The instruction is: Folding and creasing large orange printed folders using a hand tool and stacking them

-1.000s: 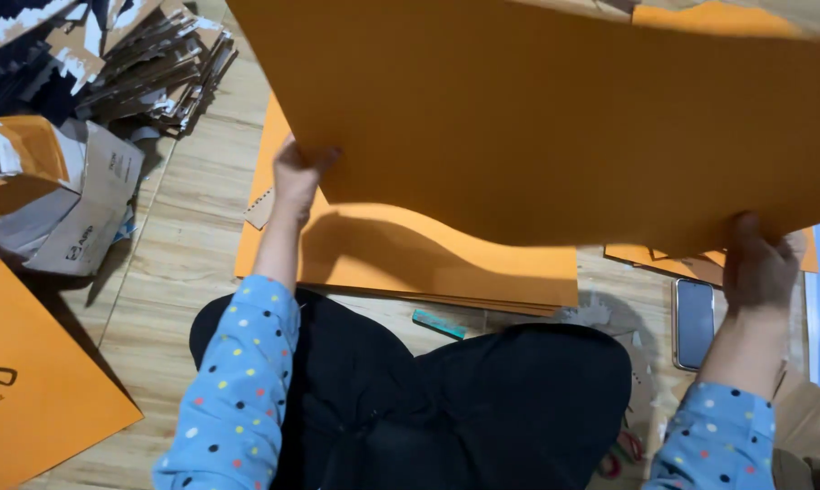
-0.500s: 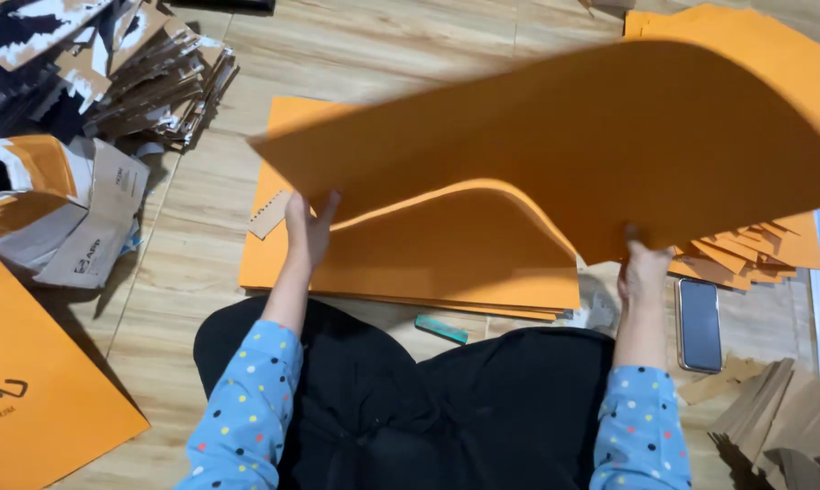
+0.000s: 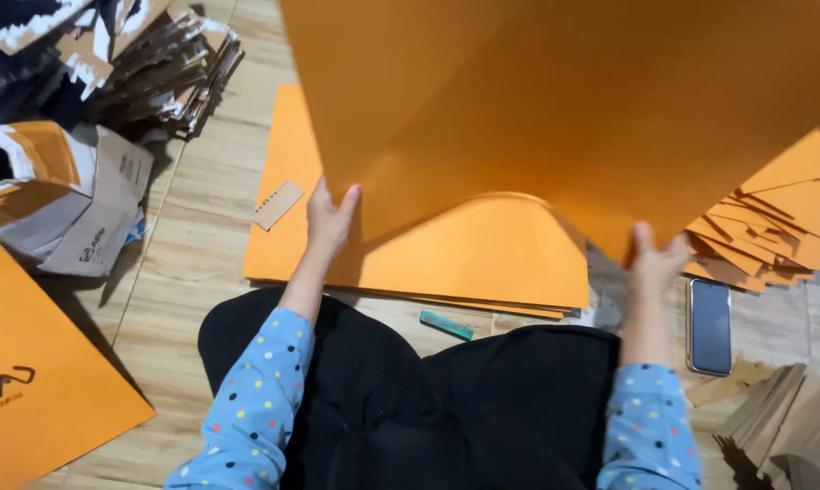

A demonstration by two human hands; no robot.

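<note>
Wooden floor [image 3: 201, 236], bare strip left of the flat orange stack [image 3: 483, 254]. Large orange sheet [image 3: 564, 100] lifted above that stack, lower edge curling; left hand [image 3: 327, 218] and right hand [image 3: 655, 259] pinch its bottom edge. Phone [image 3: 710, 325] right of stack; cardboard scraps [image 3: 156, 63] beyond-left.

Even, bright indoor light from above; soft shadow under raised orange sheet [image 3: 555, 118]; slight blur, no glare.
</note>
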